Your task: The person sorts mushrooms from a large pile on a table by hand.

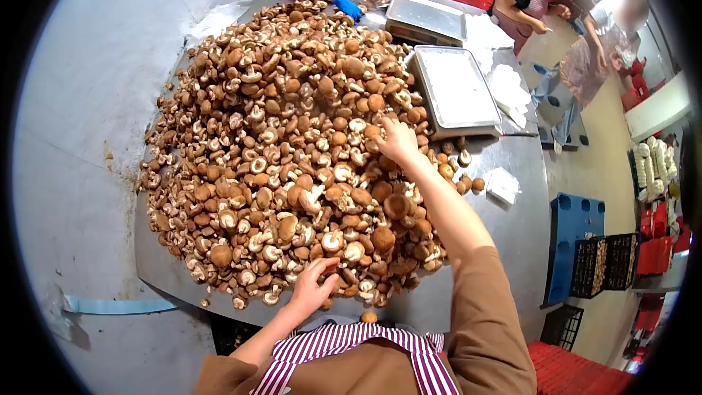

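Note:
A large heap of brown shiitake mushrooms [292,146] with pale stems covers much of a metal table [523,175]. My right hand [398,140] reaches into the right side of the heap. Its fingers are apart and touch the mushrooms there, with none clearly held. At the near edge, my left hand [311,289] rests against the heap, fingers spread beside several mushrooms. Its palm side is hidden. Right of the heap stands a metal tray-like scale [457,91] with a pale flat top.
A second scale [426,18] stands behind the first. White plastic bags [508,91] and a small white packet [503,185] lie to the right. Across the table, a co-worker's blue-gloved hand [347,7] touches the heap. Black crates [589,267] and a blue pallet [563,230] are on the floor.

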`<state>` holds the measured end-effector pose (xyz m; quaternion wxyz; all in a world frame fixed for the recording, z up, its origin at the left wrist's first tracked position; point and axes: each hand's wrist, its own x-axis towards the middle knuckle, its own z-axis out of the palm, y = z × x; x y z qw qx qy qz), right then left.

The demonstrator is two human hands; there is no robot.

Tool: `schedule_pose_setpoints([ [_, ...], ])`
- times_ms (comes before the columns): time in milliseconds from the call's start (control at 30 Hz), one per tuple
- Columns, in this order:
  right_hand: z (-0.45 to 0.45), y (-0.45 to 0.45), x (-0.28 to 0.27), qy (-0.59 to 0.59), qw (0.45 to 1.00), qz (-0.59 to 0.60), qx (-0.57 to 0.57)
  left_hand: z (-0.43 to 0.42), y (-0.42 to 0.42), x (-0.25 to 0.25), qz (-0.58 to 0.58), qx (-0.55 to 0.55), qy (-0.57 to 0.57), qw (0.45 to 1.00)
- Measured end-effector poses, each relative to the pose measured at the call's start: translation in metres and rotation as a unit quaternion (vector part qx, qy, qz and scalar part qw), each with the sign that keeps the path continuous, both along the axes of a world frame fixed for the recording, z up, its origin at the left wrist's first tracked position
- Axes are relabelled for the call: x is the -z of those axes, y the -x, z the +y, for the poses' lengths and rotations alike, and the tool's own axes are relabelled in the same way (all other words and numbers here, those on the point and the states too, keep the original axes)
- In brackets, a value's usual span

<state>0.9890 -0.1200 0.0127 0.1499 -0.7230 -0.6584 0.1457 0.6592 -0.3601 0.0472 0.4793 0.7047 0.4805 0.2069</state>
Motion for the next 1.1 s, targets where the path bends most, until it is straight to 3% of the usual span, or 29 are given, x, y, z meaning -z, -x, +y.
schedule_pose_setpoints([
  [67,0.027,0.009,0.014,0.105,0.991,-0.070,0.040,0.001,0.000,0.000,-0.012,-0.021,0.027,0.999],
  [167,0.015,0.028,0.023,0.081,0.980,-0.177,-0.040,0.005,-0.002,0.007,-0.033,-0.029,0.052,0.998],
  [333,-0.041,-0.014,-0.001,0.072,0.987,-0.047,-0.135,0.018,-0.014,0.009,-0.051,0.005,0.088,0.995],
  [367,-0.055,-0.023,-0.002,0.125,0.982,0.021,-0.143,0.022,-0.017,0.009,-0.051,0.024,0.074,0.996],
  [433,-0.099,-0.029,-0.013,0.090,0.977,-0.005,-0.192,0.027,-0.023,0.007,-0.049,0.064,0.051,0.995],
  [533,-0.127,-0.044,-0.030,0.075,0.985,0.011,-0.158,0.034,-0.028,0.002,-0.063,0.066,0.067,0.994],
  [633,-0.111,-0.056,-0.037,0.095,0.991,0.050,-0.085,0.034,-0.025,0.003,-0.055,0.072,0.044,0.995],
  [700,-0.087,-0.054,-0.035,0.062,0.993,-0.085,-0.060,0.033,-0.022,0.004,-0.063,0.064,0.065,0.994],
  [900,0.009,-0.020,0.016,0.073,0.994,-0.081,-0.029,0.032,-0.012,0.005,-0.054,0.046,0.052,0.996],
  [1033,0.009,0.015,0.030,0.155,0.984,-0.055,-0.069,0.032,-0.007,0.008,-0.044,0.021,0.061,0.997],
  [1100,-0.008,0.008,0.024,0.119,0.985,-0.037,-0.116,0.033,-0.006,0.008,-0.052,0.013,0.063,0.997],
])
